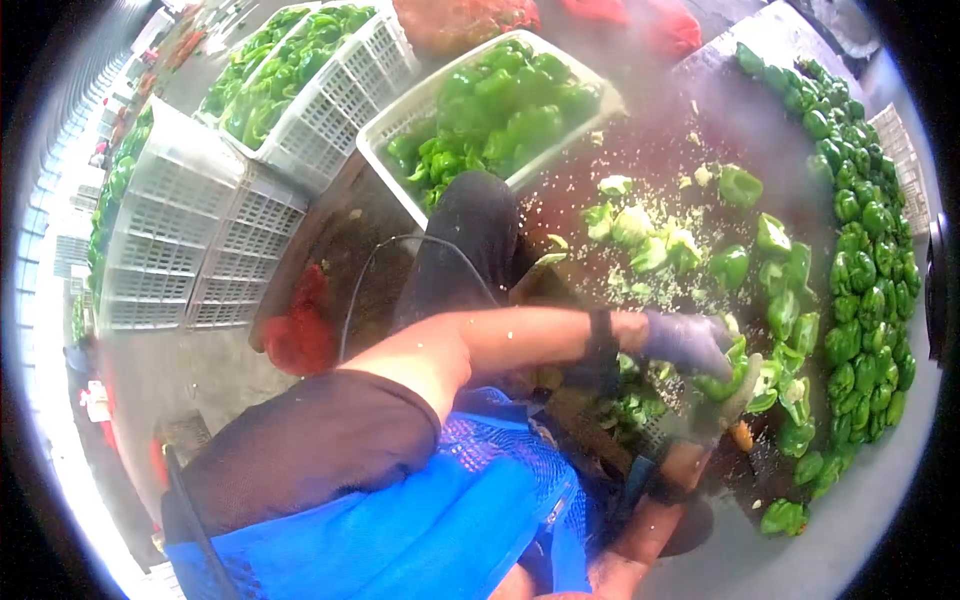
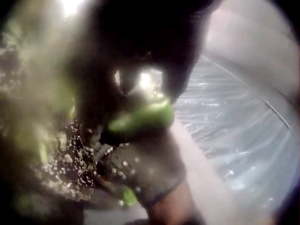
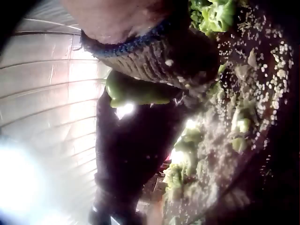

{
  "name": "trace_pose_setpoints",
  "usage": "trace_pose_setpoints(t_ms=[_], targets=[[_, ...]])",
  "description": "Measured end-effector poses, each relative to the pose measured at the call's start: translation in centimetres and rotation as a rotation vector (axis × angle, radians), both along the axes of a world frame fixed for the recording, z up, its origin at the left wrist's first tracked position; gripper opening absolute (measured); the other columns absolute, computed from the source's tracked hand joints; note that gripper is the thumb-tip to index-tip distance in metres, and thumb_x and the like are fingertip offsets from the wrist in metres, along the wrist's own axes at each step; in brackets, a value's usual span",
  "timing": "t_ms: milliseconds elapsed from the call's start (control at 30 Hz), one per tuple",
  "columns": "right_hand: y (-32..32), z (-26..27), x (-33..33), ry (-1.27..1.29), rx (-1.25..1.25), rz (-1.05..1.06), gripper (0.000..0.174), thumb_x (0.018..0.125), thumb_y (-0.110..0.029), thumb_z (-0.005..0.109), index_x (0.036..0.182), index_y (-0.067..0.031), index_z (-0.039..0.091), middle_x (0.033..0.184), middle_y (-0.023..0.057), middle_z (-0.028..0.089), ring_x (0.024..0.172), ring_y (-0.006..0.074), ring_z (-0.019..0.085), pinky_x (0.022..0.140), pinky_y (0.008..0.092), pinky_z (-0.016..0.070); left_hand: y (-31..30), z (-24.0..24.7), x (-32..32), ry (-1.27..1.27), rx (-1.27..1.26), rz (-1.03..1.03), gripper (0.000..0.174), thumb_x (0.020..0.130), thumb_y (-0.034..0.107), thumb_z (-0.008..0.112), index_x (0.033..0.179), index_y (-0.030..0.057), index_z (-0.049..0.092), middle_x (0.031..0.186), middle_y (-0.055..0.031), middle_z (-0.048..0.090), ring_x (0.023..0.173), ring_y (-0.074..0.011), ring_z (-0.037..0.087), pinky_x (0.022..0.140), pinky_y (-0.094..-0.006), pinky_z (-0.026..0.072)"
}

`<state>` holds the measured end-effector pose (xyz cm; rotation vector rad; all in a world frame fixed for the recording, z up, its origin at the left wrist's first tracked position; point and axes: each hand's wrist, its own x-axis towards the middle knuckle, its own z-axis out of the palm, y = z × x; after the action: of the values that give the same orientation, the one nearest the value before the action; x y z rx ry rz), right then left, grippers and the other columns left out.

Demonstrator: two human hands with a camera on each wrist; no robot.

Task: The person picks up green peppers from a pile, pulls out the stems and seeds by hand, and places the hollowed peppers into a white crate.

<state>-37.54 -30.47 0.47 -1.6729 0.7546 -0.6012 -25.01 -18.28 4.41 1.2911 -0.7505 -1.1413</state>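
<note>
In the head view, both gloved hands meet at one green bell pepper (image 1: 714, 387). My left hand (image 1: 686, 340), in a dark purplish glove, grips it from above. My right hand (image 1: 738, 398) wears a greyish knit glove and curls round its other side. Seen from the left wrist, the pepper (image 2: 147, 117) lies between the dark glove and the seed-speckled right glove (image 2: 152, 161). In the right wrist view, the pepper's smooth side (image 3: 133, 91) shows between both gloves; the fingertips are lost in shadow. Several green peppers (image 1: 785, 310) lie just beyond the hands.
Pale pepper cores (image 1: 650, 240) and scattered seeds cover the brown surface. Whole peppers (image 1: 865, 280) are piled along its right edge. A white crate (image 1: 375, 150) of peppers stands by my knee (image 1: 475, 225), with more slatted crates (image 1: 165, 230) at left. A small orange object (image 1: 741, 436) lies near the right hand.
</note>
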Motion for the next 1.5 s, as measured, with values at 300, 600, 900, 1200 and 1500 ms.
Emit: trace_pose_setpoints(t_ms=[300,600,900,1200,1500], targets=[[0.3,-0.5,1.4,-0.245,0.316,0.084,0.039,0.094,-0.023,0.050,0.121,0.0046,0.047,0.114,0.0163,0.053,0.105,0.0212,0.058,0.085,0.0305,0.0538,-1.1,-0.8,0.5,-0.007,0.043,0.031,0.046,0.078,0.032,0.075,0.109,0.0002,0.060,0.106,-0.0092,0.058,0.092,-0.0181,0.056,0.075,-0.0305,0.0504],[-2.4,4.4,0.7,-0.091,0.962,0.141,0.055,0.093,-0.051,0.047,0.114,-0.0016,0.059,0.096,0.0107,0.065,0.078,0.0201,0.065,0.059,0.0328,0.0563,-2.9,-3.7,-0.6,0.331,0.035,0.105,0.038,0.087,0.014,0.067,0.120,-0.0021,0.056,0.107,-0.0094,0.066,0.094,-0.0155,0.065,0.085,-0.0281,0.0530],[-4.6,4.0,-3.6,-0.118,1.330,0.602,0.068,0.096,-0.055,0.038,0.126,0.0047,0.050,0.092,0.0236,0.065,0.069,0.0345,0.066,0.057,0.0443,0.0545,-2.1,-3.8,0.0,0.378,-0.016,-0.123,0.048,0.079,0.021,0.071,0.119,-0.0002,0.057,0.111,-0.0098,0.066,0.099,-0.0174,0.064,0.091,-0.0312,0.0508],[-3.6,2.9,-3.8,-0.321,1.462,0.544,0.055,0.098,-0.043,0.037,0.119,0.0039,0.056,0.090,0.0248,0.067,0.072,0.0362,0.067,0.063,0.0473,0.0577,-2.6,-2.2,-0.6,0.280,0.045,-0.077,0.041,0.080,0.019,0.071,0.115,-0.0006,0.059,0.102,-0.0092,0.068,0.087,-0.0167,0.067,0.081,-0.0306,0.0548],[-3.8,0.3,-3.0,-0.200,1.421,0.239,0.031,0.093,-0.032,0.047,0.102,-0.0069,0.062,0.086,0.0093,0.066,0.069,0.0233,0.064,0.060,0.0417,0.0576,-4.3,-2.2,-3.2,-0.057,0.386,0.107,0.024,0.081,0.011,0.072,0.103,0.0024,0.066,0.088,-0.0017,0.069,0.074,-0.0062,0.062,0.068,-0.0203,0.0500]])
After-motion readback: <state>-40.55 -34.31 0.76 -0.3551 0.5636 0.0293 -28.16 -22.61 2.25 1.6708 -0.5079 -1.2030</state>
